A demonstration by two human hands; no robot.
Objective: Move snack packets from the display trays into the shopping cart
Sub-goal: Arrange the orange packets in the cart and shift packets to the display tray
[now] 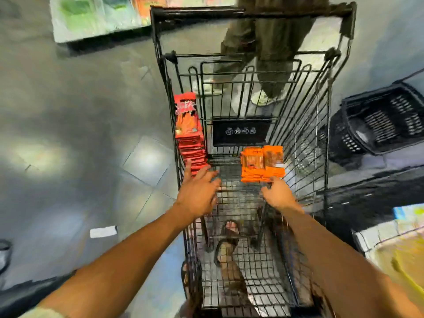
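Snack packets: two stacks, both inside the cart (pixel 195 12), at its far end.

Far left: grey tiled floor (pixel 80 111), with a small white scrap (pixel 103 231) lying on it, well apart from the cart. Top left: blurred display (pixel 96 17) of green and orange packs, detail unreadable.

Left wall of cart: red packets (pixel 189 134), stacked in a row and leaning against the wire side.

Left hand (pixel 198 195): above the cart's left side, just beside the near end of the red packets; contact not determinable. Grip open, fingers spread, holding nothing.

Centre: black sign plate (pixel 241 131) on the far wire panel, between the two stacks. Visible through the wire bottom: a foot in a sandal (pixel 230 232).

Right of centre: orange packets (pixel 262 164), two piles side by side, near the right wall.

Right hand (pixel 278 193): reaching forward, fingertips at the near edge of the orange packets. Grip state not determinable: fingers blurred and largely hidden behind the back of the hand.

Beyond the far end of the cart: legs of a second person (pixel 270 53), standing.

Right: black plastic basket (pixel 385 120), outside the cart. Lower right: yellow packs (pixel 401 253) behind wire, blurred.
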